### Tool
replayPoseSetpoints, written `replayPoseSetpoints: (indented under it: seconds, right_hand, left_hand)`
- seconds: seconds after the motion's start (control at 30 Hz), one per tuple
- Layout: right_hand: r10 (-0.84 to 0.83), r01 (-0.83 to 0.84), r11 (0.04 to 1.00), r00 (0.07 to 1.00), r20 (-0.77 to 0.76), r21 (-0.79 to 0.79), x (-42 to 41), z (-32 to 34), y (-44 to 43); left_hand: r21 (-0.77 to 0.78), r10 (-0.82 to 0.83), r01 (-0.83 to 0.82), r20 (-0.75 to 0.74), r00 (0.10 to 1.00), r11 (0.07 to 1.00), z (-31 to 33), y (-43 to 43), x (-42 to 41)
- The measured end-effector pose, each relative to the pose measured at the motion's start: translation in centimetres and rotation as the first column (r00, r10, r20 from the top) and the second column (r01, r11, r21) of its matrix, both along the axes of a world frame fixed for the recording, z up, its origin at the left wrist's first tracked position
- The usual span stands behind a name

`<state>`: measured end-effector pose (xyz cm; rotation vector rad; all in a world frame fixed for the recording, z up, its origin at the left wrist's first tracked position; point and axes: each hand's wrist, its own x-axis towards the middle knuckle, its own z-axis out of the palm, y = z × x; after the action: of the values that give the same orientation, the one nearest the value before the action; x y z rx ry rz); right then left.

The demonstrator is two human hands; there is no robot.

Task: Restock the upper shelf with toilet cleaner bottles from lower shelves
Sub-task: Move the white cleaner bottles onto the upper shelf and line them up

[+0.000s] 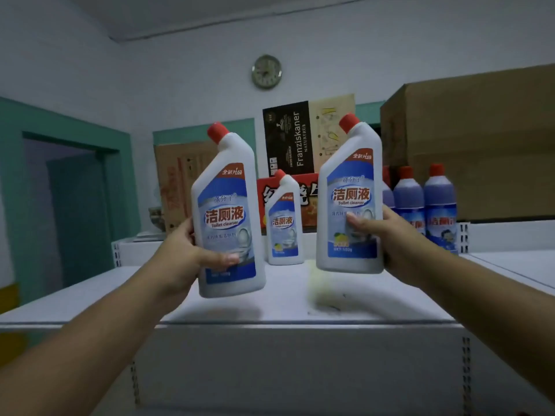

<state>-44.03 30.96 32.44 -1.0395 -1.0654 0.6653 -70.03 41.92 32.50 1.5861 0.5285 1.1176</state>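
Note:
My left hand [192,250] grips a white toilet cleaner bottle [226,205] with a red cap and blue label, held tilted above the white upper shelf [285,298]. My right hand [390,235] grips a second identical bottle [351,187], also held just above the shelf. A third bottle of the same kind [284,223] stands upright on the shelf farther back, between the two held ones.
Several blue bottles with red caps [423,202] stand at the back right of the shelf. Cardboard boxes [480,139] are stacked behind, including a black one [288,139] and a red one [309,199]. A round clock [266,71] hangs on the wall. A teal doorway [69,190] is at left.

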Motion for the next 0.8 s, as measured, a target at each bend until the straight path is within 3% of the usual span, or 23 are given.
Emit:
replayPoseSetpoints:
  seconds: [0.13, 0.43, 0.67, 0.8]
  right_hand:
    - [-0.059, 0.058, 0.998, 0.998, -0.012, -0.014, 2.4, 1.0, 5.6]
    - [-0.136, 0.152, 0.985, 0.975, 0.174, -0.085, 5.7, 1.3, 14.4]
    - [-0.185, 0.196, 0.976, 0.976, 0.117, -0.093, 7.5, -2.7, 17.7]
    - [-0.185, 0.199, 0.975, 0.973, 0.137, -0.1, 8.5, -3.8, 18.2]
  left_hand:
    - [-0.003, 0.051, -0.051, 0.007, 0.999, 0.999, 1.1, 4.9, 2.1]
    - [-0.127, 0.027, -0.041, -0.11, 0.994, 0.991, -1.0, 15.3, 6.0]
    - [-0.067, -0.056, 0.049, -0.106, 0.993, 0.997, -3.3, 22.0, 9.2]
    - [0.041, -0.063, 0.07, -0.164, 0.984, 0.997, -4.4, 23.8, 9.8]
